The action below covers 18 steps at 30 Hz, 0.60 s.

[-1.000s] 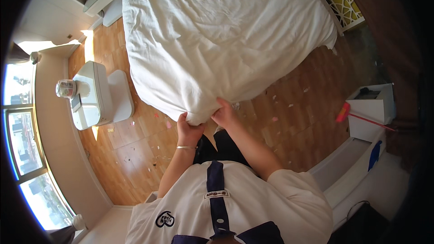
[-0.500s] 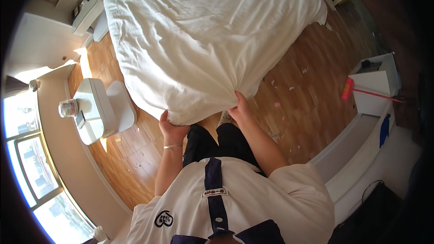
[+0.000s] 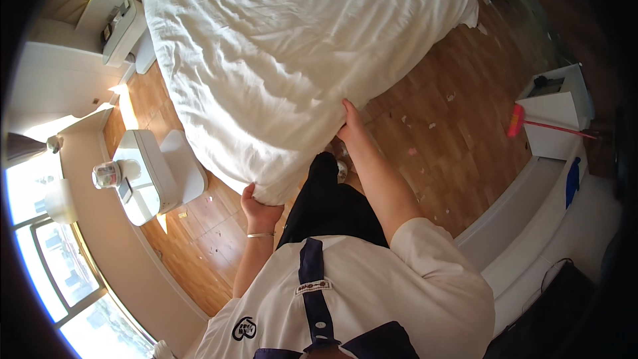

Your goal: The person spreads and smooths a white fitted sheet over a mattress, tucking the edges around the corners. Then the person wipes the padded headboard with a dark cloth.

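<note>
A wrinkled white duvet [image 3: 266,73] covers the bed and hangs over its near end. My left hand [image 3: 259,211], with a bracelet on the wrist, grips the duvet's near left corner, thumb on top. Farther forward and to the right, my right hand [image 3: 350,121] holds the near edge of the duvet, its thumb on the cloth and the other fingers mostly hidden below. Between the two hands the edge runs at a slant, with soft folds across the cloth. My dark-trousered legs stand right against this end of the bed.
A white side table [image 3: 143,176] with a clear jar [image 3: 106,175] stands at the left, near the window [image 3: 63,259]. Another white bedside unit [image 3: 125,33] is beyond it. Scraps litter the wooden floor [image 3: 438,139]. A red-handled broom [image 3: 515,121] leans near a white cabinet [image 3: 555,119] at the right.
My right hand has moved forward with the duvet edge, while my left has drawn slightly back and right. The pulled folds at my right hand have loosened, and my legs have shifted.
</note>
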Available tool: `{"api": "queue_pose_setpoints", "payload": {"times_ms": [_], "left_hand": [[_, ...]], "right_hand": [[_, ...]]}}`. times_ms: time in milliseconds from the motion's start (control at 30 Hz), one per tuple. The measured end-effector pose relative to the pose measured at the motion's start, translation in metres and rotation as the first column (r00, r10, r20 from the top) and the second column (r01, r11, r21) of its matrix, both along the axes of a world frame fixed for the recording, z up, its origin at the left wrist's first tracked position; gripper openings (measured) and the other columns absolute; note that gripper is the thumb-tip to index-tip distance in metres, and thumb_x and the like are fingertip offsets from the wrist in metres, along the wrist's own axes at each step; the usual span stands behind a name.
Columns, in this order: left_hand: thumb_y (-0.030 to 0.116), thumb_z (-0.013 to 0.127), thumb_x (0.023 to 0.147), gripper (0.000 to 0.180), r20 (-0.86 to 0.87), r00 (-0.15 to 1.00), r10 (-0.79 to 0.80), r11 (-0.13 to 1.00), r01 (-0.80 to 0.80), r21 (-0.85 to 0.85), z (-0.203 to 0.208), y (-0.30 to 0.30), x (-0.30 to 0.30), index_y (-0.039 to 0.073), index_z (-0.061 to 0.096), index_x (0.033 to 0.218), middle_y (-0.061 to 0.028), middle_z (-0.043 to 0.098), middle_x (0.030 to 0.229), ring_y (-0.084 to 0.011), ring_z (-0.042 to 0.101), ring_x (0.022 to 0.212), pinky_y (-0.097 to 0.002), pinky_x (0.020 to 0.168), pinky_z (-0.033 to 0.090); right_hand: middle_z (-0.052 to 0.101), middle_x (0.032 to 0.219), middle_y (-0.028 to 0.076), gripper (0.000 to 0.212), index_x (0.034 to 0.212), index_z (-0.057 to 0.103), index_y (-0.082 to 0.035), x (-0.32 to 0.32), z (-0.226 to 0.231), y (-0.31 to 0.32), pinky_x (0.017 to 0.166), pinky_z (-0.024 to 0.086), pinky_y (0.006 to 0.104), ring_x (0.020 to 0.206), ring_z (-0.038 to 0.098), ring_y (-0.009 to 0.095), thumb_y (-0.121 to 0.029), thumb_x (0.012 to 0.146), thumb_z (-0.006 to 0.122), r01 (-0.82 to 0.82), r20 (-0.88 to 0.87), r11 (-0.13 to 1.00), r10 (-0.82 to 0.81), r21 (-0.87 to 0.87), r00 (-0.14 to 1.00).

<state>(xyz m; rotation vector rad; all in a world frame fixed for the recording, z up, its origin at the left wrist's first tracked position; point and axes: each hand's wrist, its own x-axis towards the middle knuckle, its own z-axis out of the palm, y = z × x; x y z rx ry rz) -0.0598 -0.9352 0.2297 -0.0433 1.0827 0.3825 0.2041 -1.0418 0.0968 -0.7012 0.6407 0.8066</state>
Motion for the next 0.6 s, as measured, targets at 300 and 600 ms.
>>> {"api": "queue_pose_setpoints", "payload": {"times_ms": [300, 600], "left_hand": [[0.065, 0.05, 0.083, 0.066, 0.538, 0.806, -0.245, 0.906, 0.388, -0.17, -0.127, -0.03, 0.083, 0.01, 0.053, 0.12, -0.0092, 0.058, 0.114, -0.0252, 0.052, 0.086, -0.0377, 0.076, 0.041], [0.029, 0.044, 0.095, 0.048, 0.326, 0.941, -0.086, 0.96, 0.166, -0.225, -0.056, -0.071, 0.215, 0.001, 0.044, 0.133, -0.0164, 0.05, 0.134, -0.0343, 0.043, 0.126, -0.048, 0.11, 0.03]], "right_hand": [[0.052, 0.127, 0.022, 0.062, 0.13, 0.043, 0.012, -0.024, 0.054, -0.031, 0.09, 0.047, 0.0397, 0.11, 0.056, 0.029, -0.018, 0.082, 0.069, 0.034, 0.104, 0.959, -0.005, -0.281, 0.995], [0.056, 0.126, 0.013, 0.048, 0.13, 0.047, 0.0, 0.014, 0.06, -0.056, 0.099, 0.043, 0.0414, 0.114, 0.054, 0.028, -0.022, 0.09, 0.061, -0.049, -0.021, 0.998, 0.048, -0.047, 0.999]]}}
